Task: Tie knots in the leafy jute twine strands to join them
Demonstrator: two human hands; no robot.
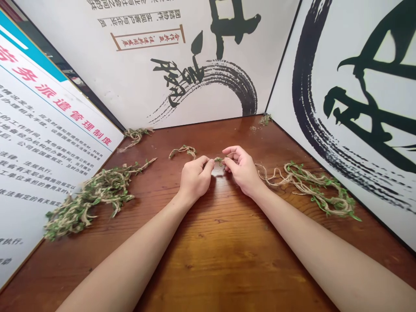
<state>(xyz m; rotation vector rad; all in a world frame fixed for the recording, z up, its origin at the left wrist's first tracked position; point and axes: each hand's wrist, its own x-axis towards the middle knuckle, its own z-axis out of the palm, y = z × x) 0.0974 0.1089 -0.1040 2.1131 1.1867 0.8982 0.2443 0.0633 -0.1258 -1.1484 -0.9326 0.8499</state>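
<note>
Reddish-brown wood table [227, 255], glossy w/ soft glare, set against white wall panels. Back panel [107, 95] has black brush characters + small red-framed sign; right panel [286, 95] has big black brushwork. On left, notice board [42, 143] w/ blue band, red heading, black text.

Short twine strand [219, 161] with small green leaves, twisted, pinched in your right hand [242, 170], end just beside your left hand [195, 177]

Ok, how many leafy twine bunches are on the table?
Six: big bunch left, one right, two small back left, one back right, one between the hands; more may hide.
</note>
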